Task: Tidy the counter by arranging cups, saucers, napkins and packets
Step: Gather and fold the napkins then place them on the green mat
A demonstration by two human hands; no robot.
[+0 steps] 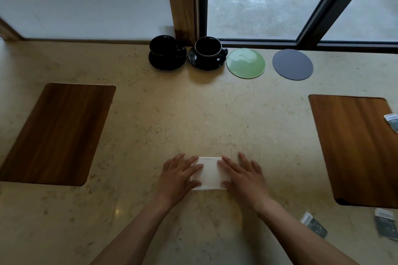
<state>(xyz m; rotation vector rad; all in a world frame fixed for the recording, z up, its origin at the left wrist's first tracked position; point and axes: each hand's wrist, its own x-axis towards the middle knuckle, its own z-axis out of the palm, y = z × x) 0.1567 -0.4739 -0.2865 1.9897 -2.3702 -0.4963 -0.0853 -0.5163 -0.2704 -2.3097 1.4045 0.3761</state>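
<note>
A folded white napkin lies flat on the marble counter near me. My left hand presses on its left side with straight fingers. My right hand presses its right side the same way. At the back stand two black cups on black saucers, one left and one right. A green saucer and a grey saucer lie beside them. Grey packets lie at the right: one on the counter, one further right, one on the right wooden inlay.
Two dark wooden inlays sit in the counter, one left and one right. A wooden post and a black window frame rise behind the cups.
</note>
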